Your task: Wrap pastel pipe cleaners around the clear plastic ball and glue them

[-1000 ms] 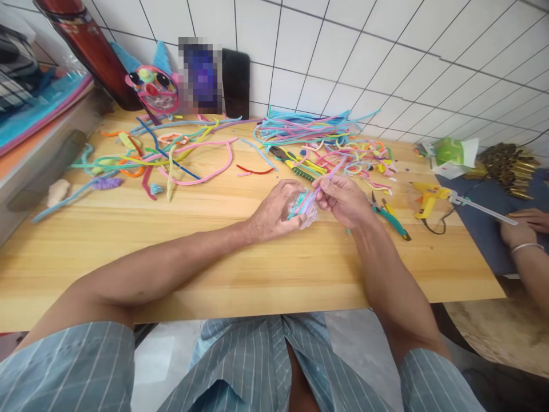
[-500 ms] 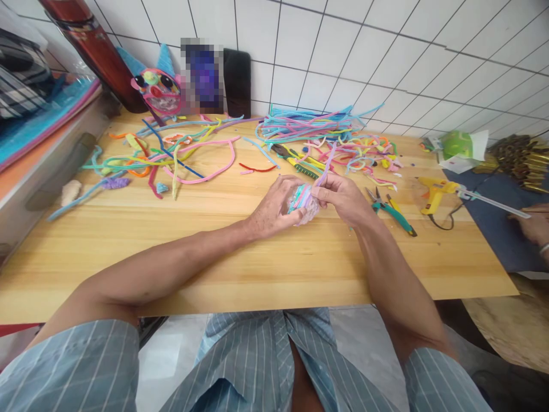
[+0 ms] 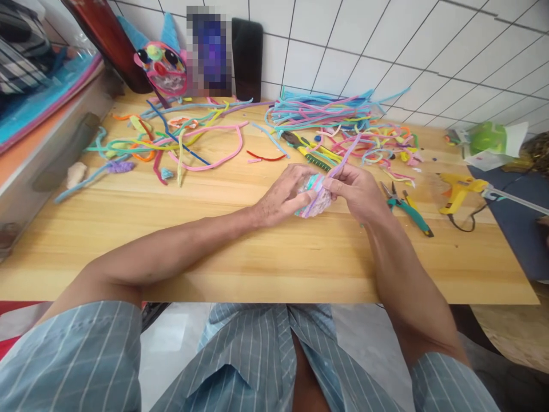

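Note:
Above the wooden table, my left hand (image 3: 286,196) is closed around a small rounded piece (image 3: 319,205) wound with pastel pipe cleaners in purple, pink and mint. My right hand (image 3: 354,191) pinches a purple pipe cleaner (image 3: 348,153) where it meets that piece, and its free end sticks up past the fingers. Part of the piece is covered by my left fingers and thumb. Just behind my hands lie pliers with green and yellow handles (image 3: 318,162).
A bundle of pipe cleaners (image 3: 321,111) lies at the back, with loose ones (image 3: 206,163) to the left. Teal-handled pliers (image 3: 412,214) and a yellow glue gun (image 3: 461,189) rest on the right. A pipe-cleaner figure (image 3: 165,63) stands beside a dark phone (image 3: 247,60).
The view has shifted a little, so most things sit slightly higher and farther right. The purple pipe cleaner leans more to the right, and a purple strand now crosses the piece's front.

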The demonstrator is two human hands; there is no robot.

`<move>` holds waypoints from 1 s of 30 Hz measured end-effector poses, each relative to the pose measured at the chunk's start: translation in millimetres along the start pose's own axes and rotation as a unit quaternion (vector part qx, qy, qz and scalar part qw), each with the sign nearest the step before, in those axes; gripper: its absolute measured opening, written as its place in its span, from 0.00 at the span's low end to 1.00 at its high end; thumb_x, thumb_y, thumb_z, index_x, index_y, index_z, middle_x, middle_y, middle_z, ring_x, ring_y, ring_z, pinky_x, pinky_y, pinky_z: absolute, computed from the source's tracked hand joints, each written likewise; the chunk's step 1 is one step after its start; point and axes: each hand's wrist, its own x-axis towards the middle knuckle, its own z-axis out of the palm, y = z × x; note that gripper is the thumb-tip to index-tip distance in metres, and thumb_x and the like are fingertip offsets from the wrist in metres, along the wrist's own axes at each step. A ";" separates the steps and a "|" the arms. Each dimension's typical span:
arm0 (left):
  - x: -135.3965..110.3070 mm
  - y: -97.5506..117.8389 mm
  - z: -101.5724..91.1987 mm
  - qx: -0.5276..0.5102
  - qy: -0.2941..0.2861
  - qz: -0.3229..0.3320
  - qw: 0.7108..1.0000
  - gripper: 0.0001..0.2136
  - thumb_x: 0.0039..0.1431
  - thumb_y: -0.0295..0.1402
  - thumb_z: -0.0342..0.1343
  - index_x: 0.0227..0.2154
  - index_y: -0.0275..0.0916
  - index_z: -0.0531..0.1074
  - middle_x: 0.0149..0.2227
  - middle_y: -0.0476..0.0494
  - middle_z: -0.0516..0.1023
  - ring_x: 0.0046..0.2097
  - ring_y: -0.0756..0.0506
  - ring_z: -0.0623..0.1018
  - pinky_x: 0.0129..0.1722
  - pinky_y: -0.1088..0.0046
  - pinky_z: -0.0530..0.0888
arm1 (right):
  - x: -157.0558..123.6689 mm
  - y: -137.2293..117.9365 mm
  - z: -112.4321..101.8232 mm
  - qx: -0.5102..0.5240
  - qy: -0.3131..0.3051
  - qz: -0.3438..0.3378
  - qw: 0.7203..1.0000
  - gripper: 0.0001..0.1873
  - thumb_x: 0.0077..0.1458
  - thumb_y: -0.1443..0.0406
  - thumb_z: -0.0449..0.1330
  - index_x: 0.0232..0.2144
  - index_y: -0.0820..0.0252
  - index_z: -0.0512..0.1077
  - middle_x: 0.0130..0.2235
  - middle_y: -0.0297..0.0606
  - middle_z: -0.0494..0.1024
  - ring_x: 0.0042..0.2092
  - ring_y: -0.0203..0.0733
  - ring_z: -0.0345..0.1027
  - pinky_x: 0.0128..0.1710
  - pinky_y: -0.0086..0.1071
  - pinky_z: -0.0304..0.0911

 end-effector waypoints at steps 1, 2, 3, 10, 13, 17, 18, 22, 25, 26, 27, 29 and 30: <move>1.8 1.6 -1.6 -0.008 -0.004 -0.007 1.000 0.23 0.79 0.54 0.50 0.63 0.43 0.70 0.62 0.34 0.78 0.64 0.36 0.77 0.69 0.51 0.74 | 0.2 0.2 -0.1 0.001 0.002 -0.002 1.000 0.20 0.49 0.51 0.80 0.31 0.56 0.79 0.28 0.32 0.76 0.29 0.37 0.66 0.30 0.34 0.64; 3.6 3.5 -3.1 -0.016 -0.008 -0.015 1.000 0.23 0.79 0.54 0.49 0.62 0.43 0.70 0.62 0.34 0.78 0.64 0.36 0.77 0.69 0.52 0.74 | 0.4 0.4 -0.2 0.002 0.004 -0.003 1.000 0.21 0.48 0.50 0.81 0.31 0.56 0.79 0.28 0.32 0.76 0.29 0.37 0.66 0.30 0.34 0.64; 5.5 5.6 -4.4 -0.024 -0.013 -0.022 0.999 0.23 0.79 0.54 0.49 0.62 0.42 0.71 0.62 0.34 0.79 0.64 0.36 0.78 0.69 0.52 0.74 | 0.5 0.5 -0.2 0.002 0.005 -0.003 1.000 0.22 0.48 0.50 0.81 0.31 0.56 0.79 0.28 0.32 0.77 0.29 0.37 0.66 0.30 0.34 0.64; 18.3 19.1 -9.6 -0.058 -0.040 -0.126 0.990 0.22 0.67 0.50 0.62 0.55 0.42 0.71 0.54 0.40 0.82 0.52 0.39 0.82 0.52 0.60 0.80 | -0.5 -1.9 2.4 -0.007 0.013 -0.001 1.000 0.23 0.48 0.47 0.82 0.31 0.54 0.79 0.26 0.31 0.73 0.28 0.37 0.63 0.29 0.35 0.63; 20.7 18.3 -10.8 -0.052 -0.040 -0.130 0.989 0.21 0.65 0.49 0.64 0.53 0.43 0.71 0.52 0.42 0.83 0.51 0.40 0.82 0.52 0.61 0.81 | -0.7 -2.0 3.2 -0.018 0.014 -0.004 1.000 0.24 0.48 0.46 0.81 0.31 0.53 0.78 0.27 0.31 0.73 0.29 0.38 0.64 0.30 0.37 0.63; 21.7 18.3 -10.9 -0.065 -0.021 -0.132 0.989 0.21 0.65 0.47 0.66 0.54 0.43 0.71 0.55 0.41 0.83 0.56 0.38 0.82 0.57 0.57 0.81 | -0.1 1.5 2.3 -0.031 0.019 -0.015 0.999 0.23 0.51 0.46 0.79 0.32 0.52 0.77 0.28 0.33 0.73 0.29 0.40 0.65 0.30 0.39 0.64; 22.3 19.1 -10.8 -0.072 -0.021 -0.134 0.988 0.21 0.65 0.46 0.66 0.54 0.43 0.72 0.55 0.41 0.83 0.57 0.37 0.82 0.58 0.56 0.81 | 0.2 2.9 1.8 -0.033 0.024 -0.016 0.999 0.22 0.52 0.46 0.79 0.32 0.52 0.77 0.28 0.33 0.73 0.29 0.40 0.65 0.30 0.39 0.65; 27.4 19.8 -9.5 -0.090 -0.025 -0.149 0.984 0.18 0.64 0.42 0.67 0.52 0.42 0.75 0.55 0.41 0.84 0.58 0.36 0.82 0.63 0.54 0.78 | 2.4 9.4 -0.3 -0.037 0.051 -0.021 0.998 0.21 0.53 0.46 0.79 0.33 0.52 0.78 0.29 0.33 0.75 0.29 0.39 0.65 0.29 0.38 0.67; 33.1 12.5 -7.7 -0.120 0.003 -0.181 0.976 0.16 0.63 0.41 0.68 0.49 0.40 0.77 0.53 0.42 0.84 0.58 0.36 0.82 0.63 0.54 0.78 | 3.4 14.3 -1.7 -0.046 0.069 -0.044 0.996 0.22 0.54 0.45 0.78 0.39 0.51 0.79 0.33 0.34 0.77 0.32 0.40 0.69 0.33 0.39 0.71; 35.0 9.3 -7.5 -0.134 0.020 -0.197 0.971 0.15 0.64 0.42 0.67 0.48 0.40 0.77 0.52 0.42 0.84 0.57 0.36 0.83 0.62 0.54 0.79 | 3.2 15.6 -1.8 -0.058 0.078 -0.064 0.993 0.24 0.55 0.44 0.77 0.42 0.50 0.79 0.36 0.35 0.78 0.35 0.42 0.72 0.36 0.40 0.74; 36.8 6.5 -7.7 -0.149 0.038 -0.214 0.965 0.14 0.66 0.43 0.66 0.47 0.39 0.76 0.50 0.43 0.84 0.56 0.36 0.83 0.61 0.53 0.80 | 2.5 16.6 -1.5 -0.078 0.085 -0.090 0.989 0.26 0.56 0.42 0.76 0.46 0.50 0.79 0.40 0.37 0.79 0.39 0.45 0.75 0.40 0.42 0.76; 39.7 3.2 -9.6 -0.178 0.074 -0.241 0.951 0.13 0.69 0.44 0.63 0.45 0.40 0.75 0.46 0.43 0.83 0.54 0.37 0.83 0.59 0.53 0.81 | -0.1 17.6 0.9 -0.141 0.088 -0.143 0.976 0.30 0.59 0.40 0.72 0.53 0.49 0.77 0.49 0.42 0.80 0.51 0.52 0.78 0.49 0.47 0.78; 40.7 3.2 -11.0 -0.194 0.087 -0.250 0.945 0.13 0.71 0.45 0.62 0.43 0.40 0.75 0.45 0.43 0.83 0.53 0.37 0.83 0.58 0.53 0.81 | -1.8 17.6 2.9 -0.175 0.083 -0.161 0.968 0.32 0.60 0.39 0.70 0.56 0.48 0.75 0.54 0.44 0.79 0.56 0.55 0.77 0.52 0.49 0.78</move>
